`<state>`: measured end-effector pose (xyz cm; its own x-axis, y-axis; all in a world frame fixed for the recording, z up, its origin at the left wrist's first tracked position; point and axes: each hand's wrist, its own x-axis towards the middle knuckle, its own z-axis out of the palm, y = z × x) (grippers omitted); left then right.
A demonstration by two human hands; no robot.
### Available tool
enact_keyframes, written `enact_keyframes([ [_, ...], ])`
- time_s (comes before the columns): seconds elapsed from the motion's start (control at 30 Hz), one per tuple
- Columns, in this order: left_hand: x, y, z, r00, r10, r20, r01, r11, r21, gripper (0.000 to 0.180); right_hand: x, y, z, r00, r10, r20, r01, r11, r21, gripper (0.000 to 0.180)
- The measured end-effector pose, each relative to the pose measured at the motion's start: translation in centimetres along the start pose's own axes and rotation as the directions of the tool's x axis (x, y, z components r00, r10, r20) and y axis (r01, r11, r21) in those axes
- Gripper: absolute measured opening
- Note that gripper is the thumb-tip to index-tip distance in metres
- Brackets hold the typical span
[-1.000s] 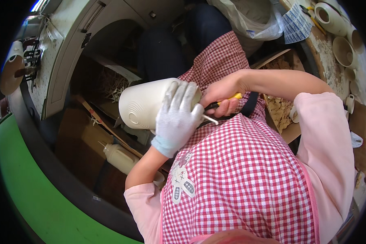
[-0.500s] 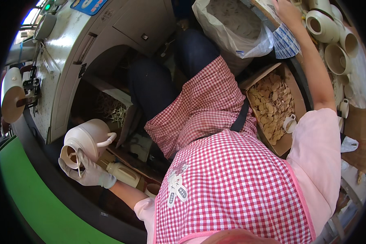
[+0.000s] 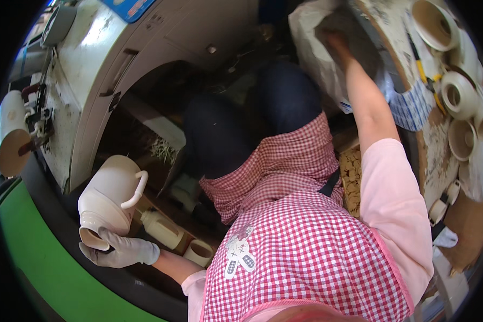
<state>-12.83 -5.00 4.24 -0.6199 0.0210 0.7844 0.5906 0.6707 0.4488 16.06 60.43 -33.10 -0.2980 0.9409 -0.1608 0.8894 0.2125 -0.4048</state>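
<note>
My left hand [image 3: 121, 249], in a pale glove, is closed round the mouth of a cream-coloured jug [image 3: 112, 180]. The jug lies tilted, its mouth toward me and its curved handle on the right. Bare and blurred, my right hand [image 3: 335, 44] reaches into a white plastic bag [image 3: 307, 40] at the far right. Its fingers are smeared by motion, so whether they hold anything does not show. The bag's contents are also blurred.
A box of tan discs [image 3: 351, 180] sits partly behind my right arm. Yellow-and-black pliers [image 3: 423, 70] and several cream vessels [image 3: 459, 94] lie on the right-hand bench. Another jug [image 3: 161, 228] is below my left forearm. A white-topped workbench [image 3: 91, 48] stands left.
My right hand has moved from the right bench's edge into the plastic bag. The jug's mouth has turned downward in my left hand. The view has shifted a little.
</note>
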Motion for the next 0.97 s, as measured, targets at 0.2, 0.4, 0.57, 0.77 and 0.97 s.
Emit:
enact_keyframes([
  [0.2, -0.2, -3.6, 1.9, 0.995, 0.007, 0.103, -0.01, 1.0, 0.03, 0.018, 0.8, 2.5, 2.8, 0.778, -0.599, -0.191, 0.482, 0.763, -0.43, 0.043],
  [0.4, -0.2, 1.2, 1.6, 0.955, -0.19, 0.226, 0.216, 0.972, -0.094, 0.028, -8.1, 0.9, -5.3, 0.994, 0.03, -0.109, 0.026, 0.878, 0.477, 0.034],
  [0.57, -3.1, 7.9, -0.3, 0.839, 0.111, 0.533, 0.124, 0.915, -0.385, 0.105, -21.4, -10.7, -12.7, 0.956, -0.175, -0.234, 0.285, 0.738, 0.612, 0.04],
  [0.77, -5.1, 10.5, 1.3, 0.723, 0.393, 0.569, -0.009, 0.828, -0.561, 0.131, -38.1, -25.3, -21.8, 0.655, -0.755, 0.041, 0.181, 0.21, 0.961, 0.034],
  [0.97, -6.4, 11.5, -0.3, 0.644, 0.53, 0.552, -0.297, 0.838, -0.458, 0.126, -44.2, -30.9, -23.5, 0.352, -0.908, 0.226, 0.742, 0.418, 0.524, 0.037],
])
